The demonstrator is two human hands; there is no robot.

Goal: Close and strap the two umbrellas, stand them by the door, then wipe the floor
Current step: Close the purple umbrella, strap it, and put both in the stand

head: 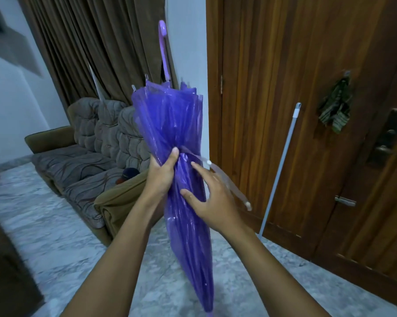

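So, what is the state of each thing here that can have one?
Purple translucent plastic umbrella: folded, handle up, tip down.
Pale umbrella strap: unfastened, hanging loose.
Left hand: grips the umbrella's middle.
Right hand: fingers spread, touching the umbrella.
Brown wooden door: looks closed.
White long pole: leaning against the door.
Green patterned cloth: hanging on the door.

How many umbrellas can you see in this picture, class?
1: the purple umbrella, handle up, gripped by the left hand with the right hand on it. A pale pointed shape behind the sofa might be another; unclear.
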